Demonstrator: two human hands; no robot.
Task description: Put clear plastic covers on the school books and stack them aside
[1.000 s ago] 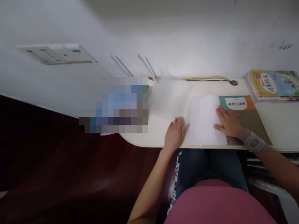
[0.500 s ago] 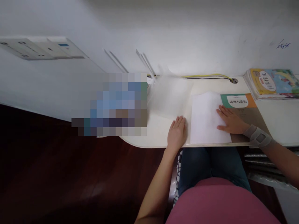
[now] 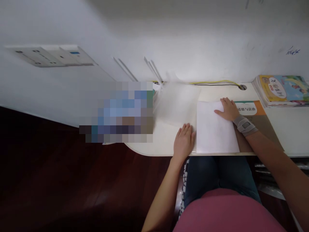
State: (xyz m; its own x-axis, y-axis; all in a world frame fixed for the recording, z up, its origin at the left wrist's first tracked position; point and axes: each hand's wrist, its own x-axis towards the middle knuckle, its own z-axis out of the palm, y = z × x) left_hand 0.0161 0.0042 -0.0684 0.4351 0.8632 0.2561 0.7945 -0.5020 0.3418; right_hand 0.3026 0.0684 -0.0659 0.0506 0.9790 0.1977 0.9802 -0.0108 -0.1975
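My right hand (image 3: 227, 109) lies spread on the upper right part of a white sheet (image 3: 214, 132), which rests partly over a brown book (image 3: 262, 124) with a green, white and orange band. A grey band is round the right wrist. My left hand (image 3: 184, 141) lies flat on the white table (image 3: 147, 148) near its front edge, just left of the sheet. Beyond its fingertips is a translucent plastic cover (image 3: 177, 103), opened out to the left of the sheet. Neither hand grips anything.
A stack of books (image 3: 285, 88) stands at the back right. Yellow and black cables run along the wall to a hole (image 3: 242, 87) in the table. A blurred-out patch hides the table's left end. A socket panel (image 3: 50, 55) is on the left wall.
My right hand has moved up and slightly left, from the sheet's right edge and the book onto the sheet's upper part. My left hand stays in place. The view has shifted slightly.
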